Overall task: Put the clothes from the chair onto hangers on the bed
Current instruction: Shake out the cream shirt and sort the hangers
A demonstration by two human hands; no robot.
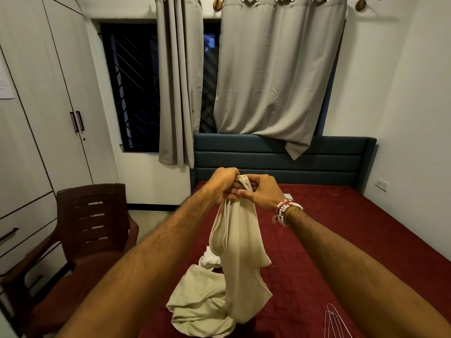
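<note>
left hand (pixel 223 182), right hand (pixel 263 191): grip clamped on beige garment (pixel 241 264) | hem piled on bed (pixel 341 228) (left edge) | chair (pixel 92 228) just beside

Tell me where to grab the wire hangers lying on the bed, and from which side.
Take the wire hangers by their narrow rounded ends, from above, with the nearer right hand once it frees the beige garment. They lie flat, stacked on the red bedcover, so a top pinch probably lifts one; the rest is out of frame.
</note>
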